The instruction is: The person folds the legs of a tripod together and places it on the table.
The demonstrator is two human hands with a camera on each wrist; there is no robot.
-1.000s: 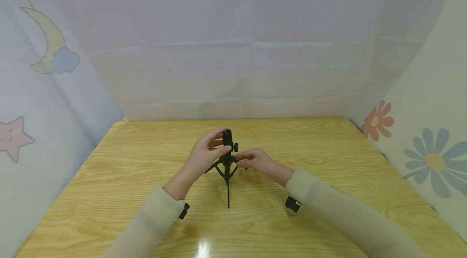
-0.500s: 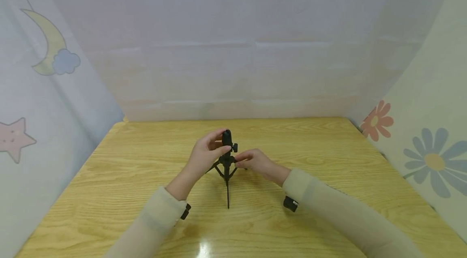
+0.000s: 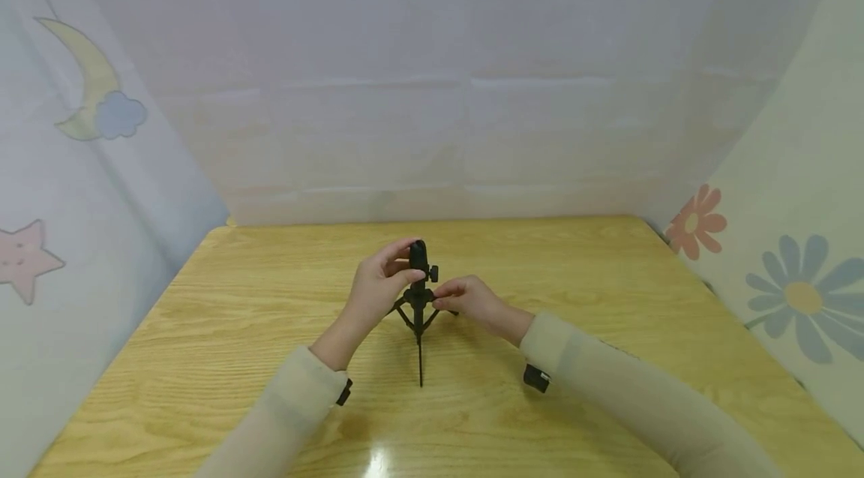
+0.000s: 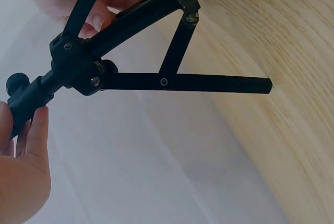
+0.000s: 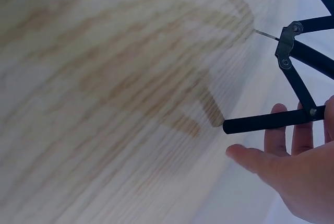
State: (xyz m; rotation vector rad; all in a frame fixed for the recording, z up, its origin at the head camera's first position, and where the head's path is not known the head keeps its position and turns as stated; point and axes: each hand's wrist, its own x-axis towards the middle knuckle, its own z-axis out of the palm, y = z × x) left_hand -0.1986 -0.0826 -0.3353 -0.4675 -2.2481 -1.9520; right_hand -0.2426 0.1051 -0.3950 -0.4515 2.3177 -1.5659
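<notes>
A small black tripod [image 3: 418, 301] stands upright on the table with its legs spread. My left hand [image 3: 378, 279] grips its head at the top, thumb on the near side and fingers behind. A small knob [image 3: 433, 274] sticks out to the right of that grip. Lower down, my right hand [image 3: 472, 299] pinches at the right side of the hub with thumb and forefinger; the exact part between them is hidden. In the right wrist view the other fingers [image 5: 276, 138] pass behind one leg [image 5: 261, 121]. The left wrist view shows the hub [image 4: 75, 65] and the folding braces.
The wooden table [image 3: 283, 268] reaches back to a pale cloth wall [image 3: 432, 133]. Printed cloth panels flank it, with a moon [image 3: 94, 80] on the left and flowers [image 3: 803, 298] on the right. Dark wrist cameras [image 3: 536, 378] hang under both sleeves.
Both hands keep their places on the tripod. The tripod and hands have shifted very slightly left in the head view.
</notes>
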